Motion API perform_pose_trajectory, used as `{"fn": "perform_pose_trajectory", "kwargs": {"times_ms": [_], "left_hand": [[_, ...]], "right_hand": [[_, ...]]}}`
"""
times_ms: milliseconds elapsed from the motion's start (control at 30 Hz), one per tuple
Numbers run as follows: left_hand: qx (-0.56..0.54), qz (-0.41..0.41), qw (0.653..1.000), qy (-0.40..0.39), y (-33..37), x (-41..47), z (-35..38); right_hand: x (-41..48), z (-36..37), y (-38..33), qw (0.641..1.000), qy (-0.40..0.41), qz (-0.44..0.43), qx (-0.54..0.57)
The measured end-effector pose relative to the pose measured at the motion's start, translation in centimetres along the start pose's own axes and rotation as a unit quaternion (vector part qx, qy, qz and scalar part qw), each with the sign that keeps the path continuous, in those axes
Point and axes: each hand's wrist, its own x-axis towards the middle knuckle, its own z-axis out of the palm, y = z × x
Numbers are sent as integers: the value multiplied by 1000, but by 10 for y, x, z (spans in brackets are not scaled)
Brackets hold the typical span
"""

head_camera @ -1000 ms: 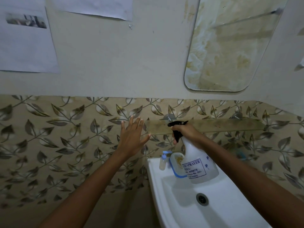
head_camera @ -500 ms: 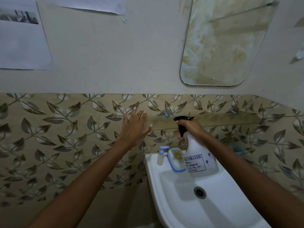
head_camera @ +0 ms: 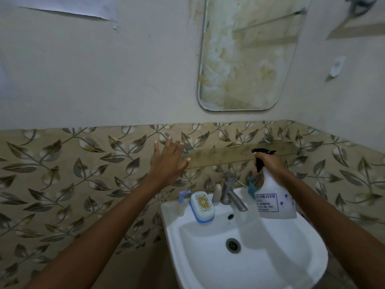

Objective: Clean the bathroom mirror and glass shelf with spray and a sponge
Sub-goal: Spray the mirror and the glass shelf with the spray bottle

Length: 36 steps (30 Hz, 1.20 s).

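Observation:
A stained, streaky mirror hangs on the wall above a dirty glass shelf. My right hand grips the black trigger neck of a white spray bottle, held over the right side of the sink, just in front of the shelf. My left hand is flat with fingers spread, raised against the leaf-patterned tiles at the shelf's left end. A teal thing, perhaps the sponge, lies behind the bottle, mostly hidden.
A white sink sits below, with a metal tap, a blue-rimmed soap box and a small pump bottle on its back rim. Paper sheets hang on the upper-left wall. A second shelf is at top right.
My right hand has carried the spray bottle to the right along the shelf, uncovering the tap. The view shifted left and down. My left hand stays spread on the tiles.

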Motion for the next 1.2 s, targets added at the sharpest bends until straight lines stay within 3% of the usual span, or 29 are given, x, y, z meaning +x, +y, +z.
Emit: {"fn": "perform_pose_trajectory", "kwargs": {"times_ms": [533,733,833,933,1000,1200], "left_hand": [[-8,53,998,-27,55,39,17],[-140,78,986,36,67,41,18],[-242,101,963,55,76,38,19],[-263,132,955,48,91,40,21],[-267,149,951,41,103,41,21],[-277,133,951,-19,129,52,40]], "right_hand": [[74,-109,28,966,257,35,3],[58,-112,42,973,231,-25,-12],[29,-103,67,980,174,-70,-71],[12,-97,116,974,166,-70,-139],[7,-86,144,976,151,-36,-150],[34,-36,187,987,152,49,-32]]}}
